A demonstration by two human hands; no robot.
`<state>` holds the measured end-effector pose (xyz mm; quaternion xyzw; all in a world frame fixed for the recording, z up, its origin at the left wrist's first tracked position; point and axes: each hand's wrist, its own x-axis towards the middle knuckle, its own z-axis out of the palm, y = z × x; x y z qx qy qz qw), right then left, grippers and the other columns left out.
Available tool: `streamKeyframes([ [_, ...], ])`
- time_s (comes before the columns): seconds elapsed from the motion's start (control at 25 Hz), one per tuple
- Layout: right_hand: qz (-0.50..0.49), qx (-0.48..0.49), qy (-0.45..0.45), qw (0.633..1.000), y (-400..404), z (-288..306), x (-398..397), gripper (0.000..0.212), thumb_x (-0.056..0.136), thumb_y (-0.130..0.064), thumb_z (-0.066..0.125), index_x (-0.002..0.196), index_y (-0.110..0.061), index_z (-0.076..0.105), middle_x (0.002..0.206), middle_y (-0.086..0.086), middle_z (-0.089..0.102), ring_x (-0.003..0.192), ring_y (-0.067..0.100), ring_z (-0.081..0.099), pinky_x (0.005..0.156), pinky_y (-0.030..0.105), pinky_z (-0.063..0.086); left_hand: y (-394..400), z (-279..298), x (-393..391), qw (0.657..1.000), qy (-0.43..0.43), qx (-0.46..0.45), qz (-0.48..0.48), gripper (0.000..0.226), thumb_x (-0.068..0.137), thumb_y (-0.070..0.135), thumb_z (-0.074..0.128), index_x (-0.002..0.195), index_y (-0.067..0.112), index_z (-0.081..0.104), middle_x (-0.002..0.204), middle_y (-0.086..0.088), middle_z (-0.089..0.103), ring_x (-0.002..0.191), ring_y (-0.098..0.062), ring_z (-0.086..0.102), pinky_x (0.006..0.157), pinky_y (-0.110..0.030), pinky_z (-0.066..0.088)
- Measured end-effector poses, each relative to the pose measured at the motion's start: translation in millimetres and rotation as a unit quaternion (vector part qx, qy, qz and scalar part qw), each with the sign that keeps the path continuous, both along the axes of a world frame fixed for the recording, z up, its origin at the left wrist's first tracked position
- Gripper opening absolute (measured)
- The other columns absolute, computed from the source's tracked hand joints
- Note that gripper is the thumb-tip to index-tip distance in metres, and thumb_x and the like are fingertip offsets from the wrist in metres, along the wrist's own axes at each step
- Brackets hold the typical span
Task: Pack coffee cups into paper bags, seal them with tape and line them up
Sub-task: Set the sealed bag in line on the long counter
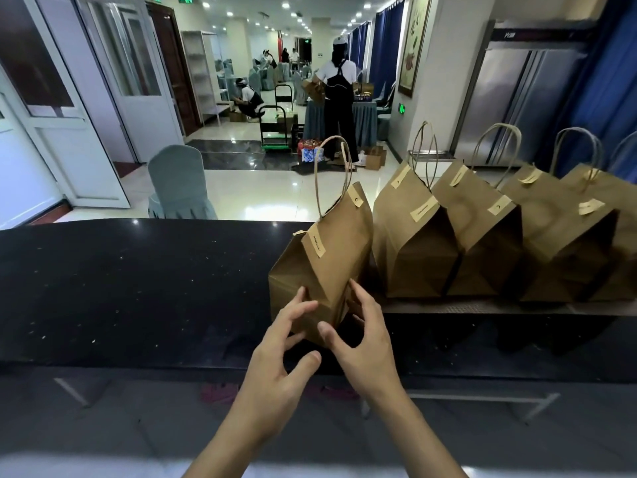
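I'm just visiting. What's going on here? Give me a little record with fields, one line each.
Activity: packing paper bags on a black counter
Bag in hand: brown paper bag, top folded over and taped, tilted
Left hand: fingers spread, fingertips touching the bag's near side
Right hand: fingers spread around the bag's lower right edge
Lined-up bags: row of taped bags standing to the right
Background: a person in black overalls at a far table

We look across a speckled black stone counter (138,288) into a hall with glossy pale floor tiles (262,191), white glazed doors (103,98), blue curtains (386,46), recessed ceiling spotlights (286,5) and a grey-covered chair (179,184).
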<state>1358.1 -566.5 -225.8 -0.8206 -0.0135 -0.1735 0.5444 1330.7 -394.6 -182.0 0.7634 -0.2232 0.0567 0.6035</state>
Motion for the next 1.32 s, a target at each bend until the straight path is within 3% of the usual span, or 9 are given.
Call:
streamKeyframes([
  [0.16, -0.063, 0.022, -0.002, 0.998, -6.9, 3.6, 9.1, 0.06, 0.092, -0.048, 0.068, 0.144, -0.051, 0.039, 0.138, -0.025, 0.051, 0.129, -0.005, 0.048, 0.1, 0.02, 0.044, 5.2, 2.7, 13.8, 0.996, -0.048, 0.025, 0.073, 0.058, 0.088, 0.008, 0.064, 0.136, 0.039, 0.054, 0.154, 0.021, 0.037, 0.141, -0.007, 0.041, 0.109, -0.035, 0.044],
  [0.24, -0.092, 0.035, 0.005, 0.995, -9.7, 6.4, 14.3, 0.049, 0.093, -0.046, 0.068, 0.136, -0.05, 0.045, 0.128, -0.023, 0.058, 0.12, -0.003, 0.055, 0.092, 0.016, 0.048, 8.8, 1.1, 22.3, 0.992, -0.042, 0.034, 0.114, 0.059, 0.091, 0.002, 0.065, 0.134, 0.041, 0.054, 0.156, 0.023, 0.03, 0.141, -0.001, 0.039, 0.11, -0.031, 0.042],
  [0.36, -0.135, 0.052, 0.001, 0.99, -11.1, 8.5, 21.6, 0.027, 0.095, -0.044, 0.068, 0.117, -0.046, 0.053, 0.108, -0.021, 0.064, 0.101, -0.003, 0.062, 0.073, 0.01, 0.051, 6.0, -2.0, 33.6, 0.995, -0.001, 0.054, 0.088, 0.06, 0.093, 0.004, 0.063, 0.136, 0.044, 0.051, 0.159, 0.028, 0.023, 0.141, 0.009, 0.032, 0.114, -0.03, 0.04],
  [0.48, -0.157, 0.045, -0.01, 0.987, -9.9, 9.4, 25.9, 0.015, 0.097, -0.042, 0.065, 0.107, -0.046, 0.054, 0.099, -0.02, 0.064, 0.095, -0.005, 0.061, 0.069, 0.013, 0.051, -3.1, -0.9, 45.0, 0.996, 0.015, 0.06, 0.056, 0.059, 0.095, 0.006, 0.062, 0.135, 0.047, 0.051, 0.158, 0.029, 0.025, 0.139, 0.012, 0.032, 0.115, -0.03, 0.04],
  [0.72, -0.188, 0.043, -0.011, 0.981, -17.3, 9.2, 34.6, 0.012, 0.099, -0.042, 0.062, 0.11, -0.042, 0.058, 0.102, -0.018, 0.065, 0.095, -0.005, 0.061, 0.068, 0.007, 0.049, -18.3, 1.7, 63.5, 0.998, 0.023, 0.056, 0.011, 0.058, 0.094, 0.007, 0.063, 0.133, 0.048, 0.051, 0.157, 0.03, 0.025, 0.14, 0.006, 0.036, 0.114, -0.035, 0.042],
  [0.96, -0.2, 0.043, -0.008, 0.979, -24.1, 8.6, 41.5, 0.023, 0.102, -0.039, 0.059, 0.124, -0.039, 0.06, 0.111, -0.019, 0.064, 0.102, -0.008, 0.059, 0.075, 0.005, 0.045, -28.0, -1.8, 70.4, 0.998, 0.021, 0.053, -0.019, 0.057, 0.092, 0.01, 0.064, 0.136, 0.043, 0.052, 0.16, 0.029, 0.019, 0.139, 0.003, 0.039, 0.107, -0.033, 0.047],
  [1.12, -0.182, 0.09, -0.011, 0.979, -24.5, 11.2, 42.5, 0.03, 0.102, -0.037, 0.058, 0.132, -0.041, 0.052, 0.114, -0.024, 0.064, 0.109, -0.017, 0.057, 0.078, -0.001, 0.046, -31.1, -2.7, 71.3, 0.998, 0.02, 0.057, -0.029, 0.056, 0.092, 0.016, 0.064, 0.136, 0.047, 0.049, 0.16, 0.031, 0.018, 0.139, 0.008, 0.036, 0.106, -0.027, 0.047],
  [1.24, -0.184, 0.107, -0.018, 0.977, -21.9, 9.1, 38.4, 0.029, 0.103, -0.036, 0.056, 0.129, -0.046, 0.047, 0.12, -0.024, 0.062, 0.113, -0.015, 0.057, 0.085, 0.006, 0.051, -32.2, -3.3, 69.6, 0.997, 0.021, 0.062, -0.034, 0.055, 0.09, 0.023, 0.062, 0.135, 0.052, 0.048, 0.159, 0.032, 0.018, 0.139, 0.01, 0.033, 0.105, -0.025, 0.046],
  [1.32, -0.198, 0.073, -0.022, 0.977, -19.4, 6.0, 34.9, 0.033, 0.104, -0.036, 0.054, 0.135, -0.044, 0.048, 0.128, -0.022, 0.055, 0.119, -0.006, 0.054, 0.09, 0.01, 0.047, -32.9, -3.6, 69.0, 0.997, 0.022, 0.066, -0.039, 0.055, 0.089, 0.023, 0.062, 0.134, 0.053, 0.048, 0.16, 0.032, 0.016, 0.14, 0.011, 0.031, 0.105, -0.024, 0.044],
])
